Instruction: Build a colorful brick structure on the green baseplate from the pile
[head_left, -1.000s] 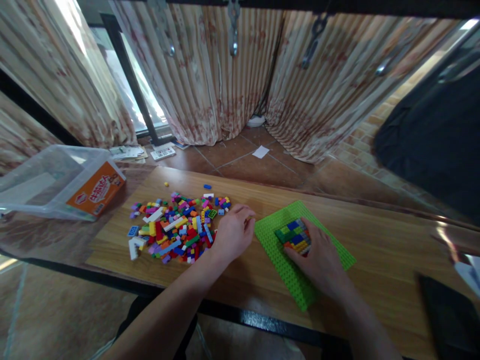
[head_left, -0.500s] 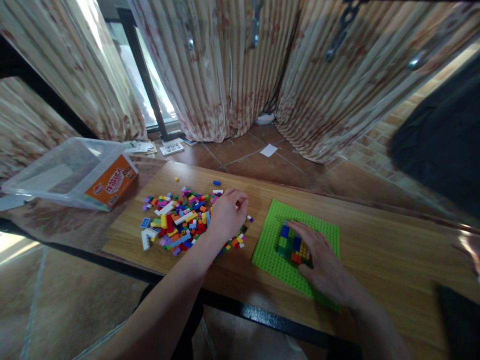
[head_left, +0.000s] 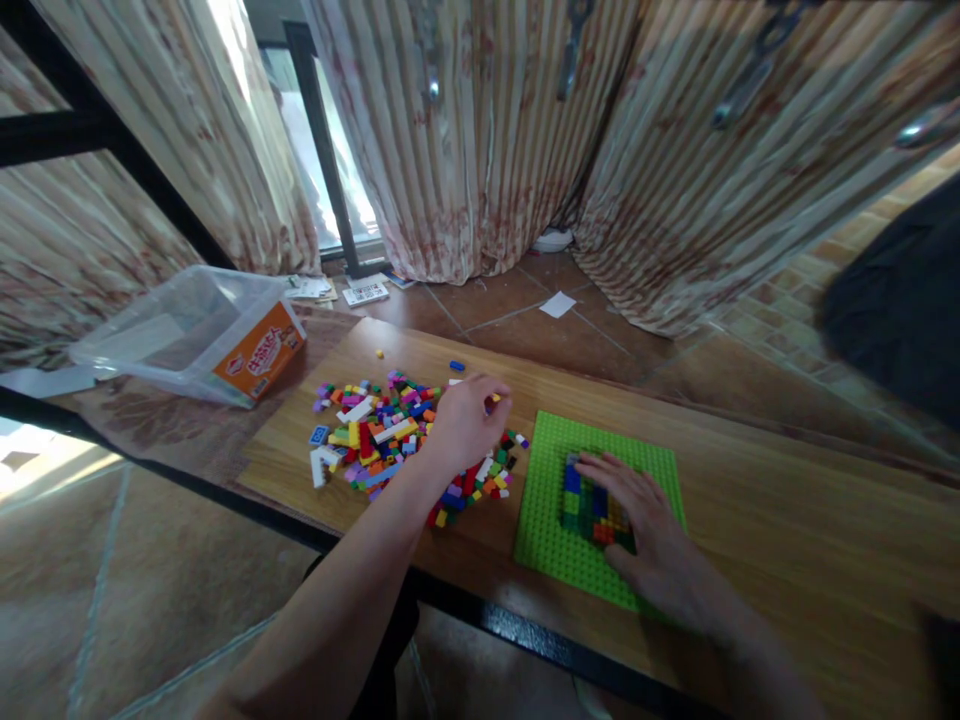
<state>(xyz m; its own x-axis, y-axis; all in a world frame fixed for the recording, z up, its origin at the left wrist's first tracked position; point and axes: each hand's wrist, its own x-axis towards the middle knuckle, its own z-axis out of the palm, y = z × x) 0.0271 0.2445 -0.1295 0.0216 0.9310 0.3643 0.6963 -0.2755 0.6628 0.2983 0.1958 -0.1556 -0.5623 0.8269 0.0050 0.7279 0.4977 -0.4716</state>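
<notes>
My left hand (head_left: 472, 425) hovers over the right side of a heap of loose toy bricks (head_left: 390, 430), its fingers curled together. A small yellow brick (head_left: 493, 399) shows at its fingertips, partly hidden. My right hand (head_left: 637, 510) rests with spread fingers across a block of joined bricks (head_left: 573, 492) on a green studded baseplate (head_left: 551, 535). The fingers reach the block's far side and the thumb lies at its near side. Blue, green, yellow and orange bricks show in the block; the rest is under the hand.
A clear plastic box (head_left: 180, 370) with an orange label stands left of the heap. A yellow brick (head_left: 380, 354) and a blue brick (head_left: 457, 366) lie apart at the wooden board's far edge. A dark table rail (head_left: 517, 625) runs along the front.
The baseplate, with its block, has turned counter-clockwise under my right hand. My left hand has shifted left over the heap, fingers still curled. The view has swung left.
</notes>
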